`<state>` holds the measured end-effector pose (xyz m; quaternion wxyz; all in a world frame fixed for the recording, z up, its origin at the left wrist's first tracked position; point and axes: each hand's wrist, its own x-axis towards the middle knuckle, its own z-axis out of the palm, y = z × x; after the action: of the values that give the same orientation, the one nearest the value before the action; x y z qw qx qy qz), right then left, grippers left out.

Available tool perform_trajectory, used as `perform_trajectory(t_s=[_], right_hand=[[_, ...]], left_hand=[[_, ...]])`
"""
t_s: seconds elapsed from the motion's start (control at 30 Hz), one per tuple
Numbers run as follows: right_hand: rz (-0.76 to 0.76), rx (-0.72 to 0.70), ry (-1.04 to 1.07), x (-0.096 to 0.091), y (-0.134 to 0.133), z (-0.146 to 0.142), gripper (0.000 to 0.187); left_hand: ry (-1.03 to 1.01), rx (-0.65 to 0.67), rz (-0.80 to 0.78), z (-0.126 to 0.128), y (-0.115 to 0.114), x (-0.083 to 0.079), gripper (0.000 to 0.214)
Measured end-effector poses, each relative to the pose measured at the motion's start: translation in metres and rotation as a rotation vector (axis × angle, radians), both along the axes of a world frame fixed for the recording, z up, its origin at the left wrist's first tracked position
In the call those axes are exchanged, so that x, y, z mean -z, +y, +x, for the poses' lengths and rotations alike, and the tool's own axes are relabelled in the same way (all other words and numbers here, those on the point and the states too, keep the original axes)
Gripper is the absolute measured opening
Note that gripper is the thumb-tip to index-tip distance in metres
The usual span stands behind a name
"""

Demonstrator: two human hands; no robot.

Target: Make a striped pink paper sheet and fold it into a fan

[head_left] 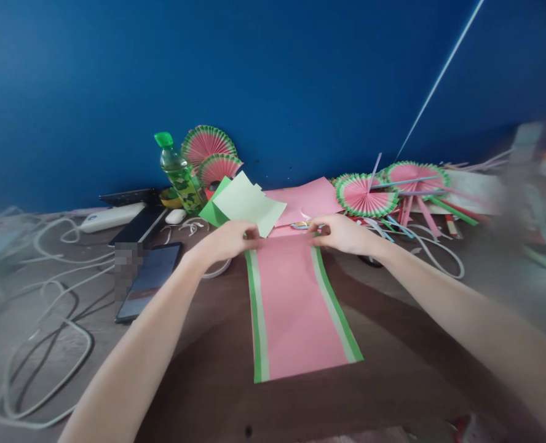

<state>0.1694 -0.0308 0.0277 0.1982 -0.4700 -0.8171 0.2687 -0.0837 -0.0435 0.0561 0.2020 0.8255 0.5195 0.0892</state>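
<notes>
A long sheet of pink paper [296, 307] with light and dark green stripes down both sides slants toward me over the brown table. At its far left corner, my left hand [231, 239] pinches the edge between thumb and fingers. My right hand [342, 234] grips the far right corner the same way. Just beyond the hands lie loose pale green sheets [249, 203], a darker green sheet [213, 209] and a plain pink sheet [300, 200]. Small paper scraps sit near my right fingertips.
Pleated watermelon-coloured fans [208, 147] lean on the blue wall beside a green-capped bottle [178, 172]. More round fans [367, 194] and coloured strips lie at right. At left are a phone [150, 280], a white power bank [111, 217] and looped white cables [88, 351].
</notes>
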Motion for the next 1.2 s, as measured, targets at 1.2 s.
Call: perform_trajectory(t_s=[1.2], right_hand=[[-0.27,-0.373,-0.38,-0.042,-0.029,0.007,0.015]], left_hand=[[0.241,0.139,-0.277,0.017,-0.044,-0.022,0.014]])
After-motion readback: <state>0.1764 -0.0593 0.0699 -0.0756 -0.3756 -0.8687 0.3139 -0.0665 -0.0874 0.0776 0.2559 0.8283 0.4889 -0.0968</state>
